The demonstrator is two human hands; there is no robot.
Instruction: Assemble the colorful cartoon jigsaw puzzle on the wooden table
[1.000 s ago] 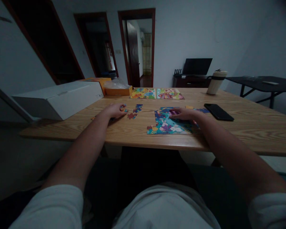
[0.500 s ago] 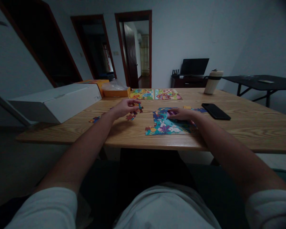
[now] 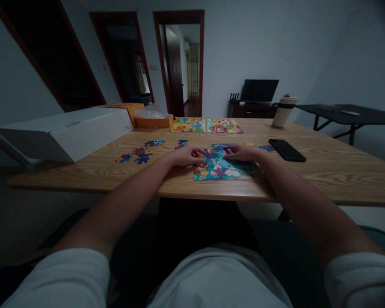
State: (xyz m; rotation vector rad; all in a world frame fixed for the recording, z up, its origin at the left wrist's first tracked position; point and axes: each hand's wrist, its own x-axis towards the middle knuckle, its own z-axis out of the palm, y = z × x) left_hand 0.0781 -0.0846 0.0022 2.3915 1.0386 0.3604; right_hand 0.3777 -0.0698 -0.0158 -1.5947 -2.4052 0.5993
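A partly assembled blue jigsaw puzzle (image 3: 223, 169) with white rabbits lies near the front edge of the wooden table (image 3: 324, 171). My left hand (image 3: 188, 155) is at the puzzle's left edge, fingers curled down on a puzzle piece there. My right hand (image 3: 244, 152) rests flat on the upper part of the puzzle, fingers stretched toward the left. Several loose puzzle pieces (image 3: 141, 155) lie scattered on the table to the left of my left hand.
A black phone (image 3: 287, 149) lies right of the puzzle. Two finished colourful puzzles (image 3: 207, 125) sit further back, with an orange box (image 3: 150, 122) and a long white box (image 3: 67, 130) at the left. A white cup (image 3: 284, 111) stands at the back right.
My left hand picked a piece from the loose pile, lifted it and carried it right to the puzzle's left edge. My right hand stayed on the puzzle.
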